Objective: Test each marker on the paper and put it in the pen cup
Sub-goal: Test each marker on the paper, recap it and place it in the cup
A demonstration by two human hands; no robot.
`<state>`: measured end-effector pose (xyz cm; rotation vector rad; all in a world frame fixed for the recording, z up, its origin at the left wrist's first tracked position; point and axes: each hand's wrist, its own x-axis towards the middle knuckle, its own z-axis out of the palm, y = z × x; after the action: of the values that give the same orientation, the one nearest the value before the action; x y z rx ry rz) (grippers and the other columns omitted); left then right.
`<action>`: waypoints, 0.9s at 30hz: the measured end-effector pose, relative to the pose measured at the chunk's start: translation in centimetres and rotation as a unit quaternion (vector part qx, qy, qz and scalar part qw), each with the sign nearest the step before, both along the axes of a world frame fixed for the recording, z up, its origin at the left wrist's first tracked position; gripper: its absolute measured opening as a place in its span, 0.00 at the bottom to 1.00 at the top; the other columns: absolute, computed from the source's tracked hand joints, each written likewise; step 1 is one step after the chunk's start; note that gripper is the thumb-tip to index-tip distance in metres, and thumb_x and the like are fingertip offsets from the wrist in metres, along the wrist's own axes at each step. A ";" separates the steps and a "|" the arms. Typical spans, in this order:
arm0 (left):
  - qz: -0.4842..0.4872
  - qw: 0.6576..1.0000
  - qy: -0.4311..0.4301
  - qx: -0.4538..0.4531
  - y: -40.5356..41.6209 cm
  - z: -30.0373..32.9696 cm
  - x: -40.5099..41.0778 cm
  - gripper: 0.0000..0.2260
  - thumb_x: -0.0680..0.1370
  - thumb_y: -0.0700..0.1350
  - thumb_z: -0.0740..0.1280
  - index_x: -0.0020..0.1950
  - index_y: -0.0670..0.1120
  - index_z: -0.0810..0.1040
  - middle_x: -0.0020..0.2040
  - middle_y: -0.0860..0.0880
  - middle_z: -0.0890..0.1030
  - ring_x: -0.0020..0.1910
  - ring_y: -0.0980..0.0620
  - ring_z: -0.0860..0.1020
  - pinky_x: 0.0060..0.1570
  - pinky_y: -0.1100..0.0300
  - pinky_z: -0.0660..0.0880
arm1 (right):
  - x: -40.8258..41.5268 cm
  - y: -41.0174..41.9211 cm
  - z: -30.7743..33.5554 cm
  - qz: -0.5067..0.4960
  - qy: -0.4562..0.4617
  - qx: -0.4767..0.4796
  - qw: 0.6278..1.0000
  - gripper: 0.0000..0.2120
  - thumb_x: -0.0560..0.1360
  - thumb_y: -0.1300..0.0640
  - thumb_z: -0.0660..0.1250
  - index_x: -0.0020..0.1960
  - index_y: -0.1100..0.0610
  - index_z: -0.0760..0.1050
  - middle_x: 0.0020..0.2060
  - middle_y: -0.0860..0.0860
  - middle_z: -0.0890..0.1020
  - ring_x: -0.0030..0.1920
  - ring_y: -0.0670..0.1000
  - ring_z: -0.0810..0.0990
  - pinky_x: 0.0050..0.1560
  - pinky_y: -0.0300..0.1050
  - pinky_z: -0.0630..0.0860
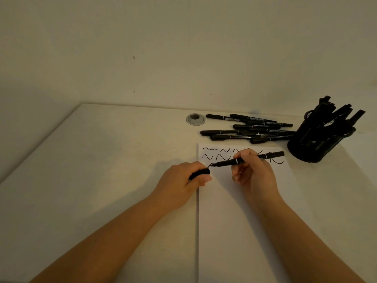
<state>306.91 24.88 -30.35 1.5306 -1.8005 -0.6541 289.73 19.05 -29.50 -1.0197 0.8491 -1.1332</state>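
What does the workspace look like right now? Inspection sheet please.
Surface: pale table, round grommet near the back edge.
Job's things: paper with two rows of squiggles; loose markers piled behind it; pen cup at right, already holding markers.
Clutter: nothing seen.
Hands: right hand holds an uncapped marker, tip at the paper; left hand holds the cap.
Cables: nothing seen.
Surroundings: plain wall.

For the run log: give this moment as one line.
right hand: marker on paper | left hand: cap | cup: part-filled
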 end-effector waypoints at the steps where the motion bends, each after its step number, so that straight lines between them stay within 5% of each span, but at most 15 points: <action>1: -0.001 1.000 0.002 0.001 0.0 0.0 0.0 0.04 0.77 0.50 0.64 0.44 0.52 0.76 0.32 0.61 0.76 0.35 0.62 0.73 0.36 0.67 0.67 | 0.0 0.0 0.0 -0.006 0.007 0.003 1.000 0.19 0.76 0.60 0.57 0.29 0.52 0.77 0.20 0.53 0.75 0.21 0.49 0.68 0.23 0.38 0.66; 8: 0.000 1.000 0.009 0.002 0.1 0.1 0.0 0.03 0.77 0.48 0.64 0.44 0.52 0.77 0.32 0.60 0.76 0.32 0.64 0.72 0.33 0.71 0.65 | 0.1 0.3 0.0 -0.008 0.018 -0.007 1.000 0.15 0.76 0.65 0.56 0.33 0.57 0.73 0.20 0.53 0.74 0.21 0.49 0.68 0.23 0.37 0.66; 14: -0.001 1.000 -0.013 -0.003 0.1 0.3 0.0 0.10 0.77 0.48 0.64 0.38 0.62 0.71 0.30 0.66 0.75 0.29 0.62 0.71 0.31 0.70 0.64 | 0.4 1.1 0.5 0.048 0.073 -0.055 0.995 0.11 0.76 0.68 0.58 0.37 0.59 0.71 0.23 0.53 0.77 0.24 0.49 0.73 0.26 0.38 0.71; 17: -0.011 0.999 -0.030 -0.010 0.2 0.2 0.0 0.05 0.76 0.50 0.62 0.41 0.56 0.75 0.29 0.60 0.74 0.31 0.60 0.72 0.31 0.69 0.63 | 0.7 1.6 0.7 0.097 0.095 -0.087 0.987 0.09 0.75 0.69 0.60 0.38 0.61 0.71 0.25 0.54 0.79 0.26 0.50 0.76 0.29 0.39 0.74; 20: -0.012 0.999 -0.046 -0.025 0.2 -0.1 0.1 0.13 0.75 0.55 0.58 0.45 0.50 0.77 0.29 0.57 0.72 0.30 0.59 0.71 0.31 0.66 0.63 | 0.8 1.8 0.5 0.112 0.122 -0.116 0.979 0.07 0.74 0.69 0.63 0.40 0.61 0.73 0.27 0.56 0.78 0.27 0.48 0.75 0.30 0.38 0.73; 27: -0.025 0.998 -0.031 -0.047 0.3 -0.3 0.5 0.14 0.76 0.54 0.57 0.40 0.48 0.78 0.27 0.61 0.74 0.29 0.62 0.71 0.29 0.70 0.63 | 0.7 1.8 0.3 0.136 0.110 -0.133 0.976 0.07 0.74 0.70 0.63 0.40 0.61 0.74 0.26 0.52 0.75 0.27 0.46 0.72 0.31 0.35 0.71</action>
<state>307.38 25.18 -30.61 1.4623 -1.8928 -0.5432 290.47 20.80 -29.24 -1.4587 0.7137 -0.9254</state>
